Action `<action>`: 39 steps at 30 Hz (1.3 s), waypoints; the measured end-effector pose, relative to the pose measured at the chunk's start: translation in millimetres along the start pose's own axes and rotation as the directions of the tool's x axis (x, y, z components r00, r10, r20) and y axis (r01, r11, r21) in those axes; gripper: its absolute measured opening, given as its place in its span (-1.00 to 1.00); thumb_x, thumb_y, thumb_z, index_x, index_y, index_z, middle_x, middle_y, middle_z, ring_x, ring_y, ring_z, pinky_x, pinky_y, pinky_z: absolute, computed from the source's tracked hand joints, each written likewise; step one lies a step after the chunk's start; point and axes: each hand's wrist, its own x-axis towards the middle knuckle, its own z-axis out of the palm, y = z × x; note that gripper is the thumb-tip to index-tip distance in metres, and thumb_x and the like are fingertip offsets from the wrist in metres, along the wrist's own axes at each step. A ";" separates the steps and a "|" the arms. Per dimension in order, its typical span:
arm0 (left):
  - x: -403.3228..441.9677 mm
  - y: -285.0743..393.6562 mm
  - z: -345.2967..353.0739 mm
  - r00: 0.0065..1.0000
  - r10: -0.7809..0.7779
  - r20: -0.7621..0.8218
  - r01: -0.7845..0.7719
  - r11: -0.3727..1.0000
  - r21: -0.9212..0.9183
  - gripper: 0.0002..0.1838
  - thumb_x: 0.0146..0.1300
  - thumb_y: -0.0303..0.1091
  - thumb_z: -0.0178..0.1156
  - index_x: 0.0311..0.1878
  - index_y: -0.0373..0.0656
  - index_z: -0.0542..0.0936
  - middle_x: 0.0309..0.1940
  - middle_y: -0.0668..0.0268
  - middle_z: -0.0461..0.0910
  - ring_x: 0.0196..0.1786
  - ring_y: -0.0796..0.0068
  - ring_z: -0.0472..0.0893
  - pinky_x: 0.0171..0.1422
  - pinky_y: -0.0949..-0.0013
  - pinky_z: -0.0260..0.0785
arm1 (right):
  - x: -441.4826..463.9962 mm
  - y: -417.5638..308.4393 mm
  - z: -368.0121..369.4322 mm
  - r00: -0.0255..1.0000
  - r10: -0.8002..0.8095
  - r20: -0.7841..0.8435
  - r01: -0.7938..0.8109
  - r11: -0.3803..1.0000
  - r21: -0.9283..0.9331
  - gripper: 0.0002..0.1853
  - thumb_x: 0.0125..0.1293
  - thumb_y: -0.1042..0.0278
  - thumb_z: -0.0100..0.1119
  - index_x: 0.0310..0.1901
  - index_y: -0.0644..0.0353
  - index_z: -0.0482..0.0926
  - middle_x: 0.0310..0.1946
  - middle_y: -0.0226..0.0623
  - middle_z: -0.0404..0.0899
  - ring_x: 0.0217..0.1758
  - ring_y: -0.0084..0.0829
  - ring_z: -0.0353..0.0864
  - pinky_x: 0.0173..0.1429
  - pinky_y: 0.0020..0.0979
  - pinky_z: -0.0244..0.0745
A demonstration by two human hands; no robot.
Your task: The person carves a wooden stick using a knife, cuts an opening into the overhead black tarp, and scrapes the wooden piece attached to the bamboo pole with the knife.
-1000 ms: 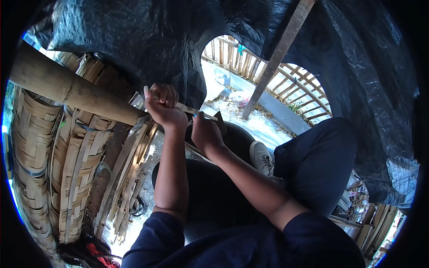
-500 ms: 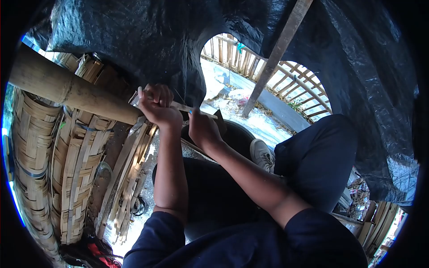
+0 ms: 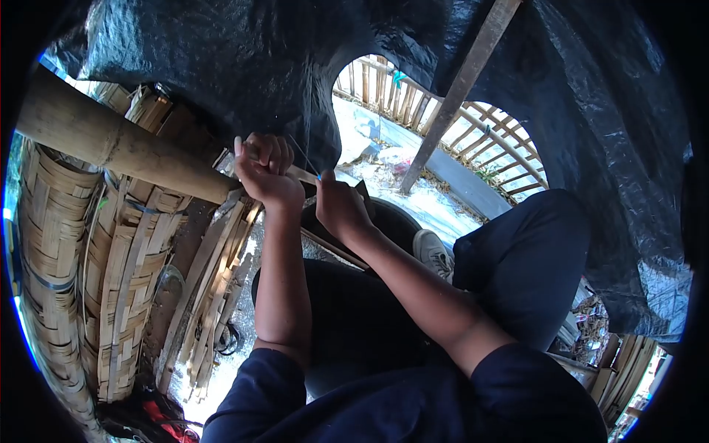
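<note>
My left hand [image 3: 269,173] is closed around a narrow pale strip [image 3: 303,176] that looks like bamboo or wood, near the end of a thick bamboo pole. Just to its right, my right hand [image 3: 342,208] grips the same strip, thumb on top. A tiny blue spot shows at the right thumb tip; what it belongs to is too small to tell. One thin line, like a thread or fibre, slants down toward that thumb. Below and behind the right hand sits a dark round tub [image 3: 395,221].
The thick bamboo pole [image 3: 125,148] juts in from the left. Rolled woven bamboo panels [image 3: 55,244] and loose bamboo strips [image 3: 210,295] stand below it. Black plastic sheeting [image 3: 199,66] hangs ahead, crossed by a wooden post [image 3: 461,96]. A slatted bamboo fence [image 3: 502,148] shows through the opening.
Both hands have shifted slightly to the right, still gripping the strip. The pale tip that stuck out beyond my right hand no longer shows. The thin line is easier to see.
</note>
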 end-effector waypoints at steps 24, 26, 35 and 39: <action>-0.4 6.9 7.0 0.964 -0.150 0.221 0.149 0.989 0.022 -0.58 0.27 -0.03 -0.27 -0.66 -0.01 0.11 -0.78 0.51 0.02 -0.65 0.64 -0.04 -0.52 0.43 -0.18 | 7.8 67.7 -23.5 0.941 0.198 0.273 -0.226 0.971 0.073 -0.63 0.40 0.23 -0.12 -0.17 0.45 0.53 -0.30 0.25 0.59 -0.15 0.12 0.61 -0.03 -0.06 0.47; -1.4 8.6 6.9 0.959 -0.193 0.207 0.174 0.979 0.103 -0.51 0.35 0.06 -0.30 -0.66 -0.01 0.11 -0.78 0.51 0.02 -0.65 0.63 -0.04 -0.52 0.42 -0.18 | 5.3 64.7 -25.1 0.956 0.147 0.255 -0.164 0.985 0.049 -0.63 0.38 0.25 -0.15 -0.18 0.44 0.53 -0.32 0.27 0.59 -0.19 0.11 0.62 -0.10 -0.09 0.49; 3.7 3.5 20.1 0.985 -0.134 0.108 0.091 0.939 0.331 -0.42 0.44 0.23 -0.35 -0.54 -0.05 0.15 -0.67 0.50 0.02 -0.59 0.66 -0.01 -0.51 0.47 -0.19 | -8.2 49.6 -10.4 0.977 0.077 0.199 -0.045 0.986 -0.158 -0.71 0.19 0.49 -0.05 -0.12 0.54 0.47 -0.33 0.24 0.60 -0.20 0.05 0.67 -0.10 -0.19 0.59; -7.8 -5.2 20.8 0.995 -0.090 0.039 0.074 0.948 0.310 -0.41 0.45 0.23 -0.40 -0.52 -0.06 0.14 -0.65 0.51 0.00 -0.58 0.68 -0.03 -0.51 0.50 -0.22 | -15.9 14.6 -7.0 0.927 0.273 0.257 -0.220 0.951 -0.217 -0.74 0.08 0.59 0.04 -0.17 0.51 0.50 -0.30 0.24 0.61 -0.15 -0.01 0.68 -0.03 -0.22 0.61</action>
